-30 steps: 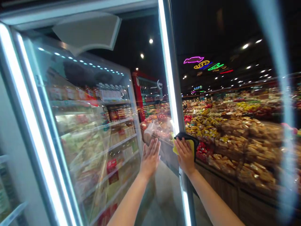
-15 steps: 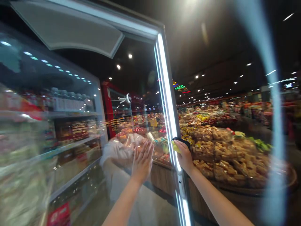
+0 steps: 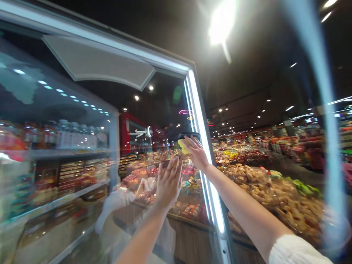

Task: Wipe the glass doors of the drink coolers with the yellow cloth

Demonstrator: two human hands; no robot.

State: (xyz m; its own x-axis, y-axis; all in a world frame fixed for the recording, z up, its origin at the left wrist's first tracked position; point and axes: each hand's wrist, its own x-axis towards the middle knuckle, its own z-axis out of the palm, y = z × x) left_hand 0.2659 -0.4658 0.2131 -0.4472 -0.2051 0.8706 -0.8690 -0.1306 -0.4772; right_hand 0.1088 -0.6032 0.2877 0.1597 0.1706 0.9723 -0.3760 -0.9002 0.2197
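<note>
A large glass door (image 3: 165, 121) with a lit frame stands before me. My left hand (image 3: 168, 181) lies flat against the glass with its fingers spread and holds nothing. Higher and to the right, my right hand (image 3: 194, 150) presses a yellow cloth (image 3: 183, 146) to the glass, just inside the lit right edge. A dark pad or handle (image 3: 189, 135) shows above the right fingers; its exact shape is hard to make out.
Shelves with bottles (image 3: 78, 134) and packages stand at the left, partly blurred. Beyond the door on the right is a display of packaged goods (image 3: 264, 187). A bright lamp (image 3: 223, 22) hangs overhead.
My right hand has moved up and left with the yellow cloth, from the frame's edge onto the glass. The left hand stays on the glass. The view has tilted upward.
</note>
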